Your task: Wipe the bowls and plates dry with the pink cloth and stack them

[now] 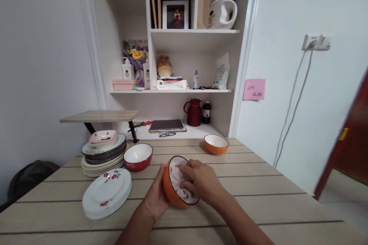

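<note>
An orange bowl (170, 192) is tilted on its side above the wooden table (258, 183), its white inside facing right. My left hand (156, 198) cups the bowl's outer wall from the left, fingers wrapped around it. A pale cloth (177, 179) lies inside the bowl. My right hand (199, 180) presses that cloth against the bowl's inside, fingers curled over it.
A red bowl (138, 156) and a second orange bowl (216, 144) stand farther back. A stack of flowered white plates (107, 193) and a taller plate stack (104, 154) topped by a small dish sit at left. Shelves with a red jug (193, 112) stand behind.
</note>
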Available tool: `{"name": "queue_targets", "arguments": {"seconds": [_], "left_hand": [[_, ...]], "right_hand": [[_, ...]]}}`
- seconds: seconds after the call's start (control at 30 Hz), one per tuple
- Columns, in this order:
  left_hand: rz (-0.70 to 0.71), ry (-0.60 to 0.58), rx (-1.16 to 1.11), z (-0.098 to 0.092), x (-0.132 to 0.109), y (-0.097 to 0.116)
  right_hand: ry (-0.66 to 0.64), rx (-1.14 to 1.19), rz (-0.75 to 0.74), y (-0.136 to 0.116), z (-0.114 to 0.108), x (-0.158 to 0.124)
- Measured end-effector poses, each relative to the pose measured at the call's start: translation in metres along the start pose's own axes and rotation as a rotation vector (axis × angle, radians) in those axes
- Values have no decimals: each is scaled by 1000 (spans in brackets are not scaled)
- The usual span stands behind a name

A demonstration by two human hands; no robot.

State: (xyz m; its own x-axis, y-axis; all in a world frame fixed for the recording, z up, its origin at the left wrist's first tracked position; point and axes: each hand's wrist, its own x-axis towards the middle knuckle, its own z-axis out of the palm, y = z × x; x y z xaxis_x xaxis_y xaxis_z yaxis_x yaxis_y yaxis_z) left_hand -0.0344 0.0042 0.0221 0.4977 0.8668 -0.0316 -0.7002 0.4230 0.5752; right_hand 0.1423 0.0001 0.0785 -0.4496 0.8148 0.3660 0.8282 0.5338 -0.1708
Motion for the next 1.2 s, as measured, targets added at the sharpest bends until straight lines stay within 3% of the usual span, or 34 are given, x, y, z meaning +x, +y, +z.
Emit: {"name": "queue_targets", "arguments": {"seconds": [0.17, 0.27, 0.4, 0.6, 0.73, 0.8, 0.93, 1.0, 1.07, 1.13, 1.2], "left_hand": [[15, 32, -31, 2, -1, 3], [-29, 42, 4, 4, -3, 3], [-47, 57, 57, 3, -5, 2], [-23, 46, 15, 6, 1, 3], [-12, 47, 15, 11, -1, 2], [-8, 63, 22, 11, -3, 1], [-28, 55, 53, 7, -6, -1], [-28, 29, 67, 3, -4, -2], [-18, 17, 70, 0, -2, -4], [-18, 13, 65, -2, 2, -4], [-32, 8, 59, -1, 4, -4]], "right_hand": [[41, 16, -29, -9, 0, -2], [-25, 111, -62, -11, -2, -5], [-88, 74, -26, -9, 5, -3], [122, 199, 131, 4, 18, 18], [170, -1, 164, 5, 12, 21], [155, -109, 147, 2, 8, 17], [-17, -143, 42, -7, 5, 5], [-66, -8, 0, -12, 5, 2], [-90, 294, 5, -15, 7, 4], [-101, 662, 89, -18, 9, 9], [-41, 844, 219, -18, 11, 15]]}}
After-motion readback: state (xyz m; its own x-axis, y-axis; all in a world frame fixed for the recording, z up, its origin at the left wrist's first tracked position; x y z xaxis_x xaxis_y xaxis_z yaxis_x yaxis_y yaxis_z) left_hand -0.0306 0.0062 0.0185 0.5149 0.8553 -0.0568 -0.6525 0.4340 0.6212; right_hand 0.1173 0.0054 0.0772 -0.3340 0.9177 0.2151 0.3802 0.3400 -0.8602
